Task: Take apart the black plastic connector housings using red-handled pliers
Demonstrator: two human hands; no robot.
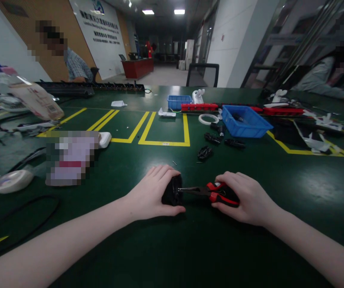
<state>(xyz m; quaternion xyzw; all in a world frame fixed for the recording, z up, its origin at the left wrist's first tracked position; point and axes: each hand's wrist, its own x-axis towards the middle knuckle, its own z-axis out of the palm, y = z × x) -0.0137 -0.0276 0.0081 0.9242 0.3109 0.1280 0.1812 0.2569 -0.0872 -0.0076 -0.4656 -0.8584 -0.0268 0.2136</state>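
Toward the near edge of the tabletop (186,252), got a black part (168,194) clamped in left hand (149,192) fingers, poking at it with pliers (200,191) clamped in right hand (251,198) fingers.

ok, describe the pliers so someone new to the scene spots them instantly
Start at the near side of the green table, and look to the right hand of the person. It grips the pliers, whose tips meet the black part in the left hand. Red-and-black handles and a long, narrow nose set them apart from that compact part.
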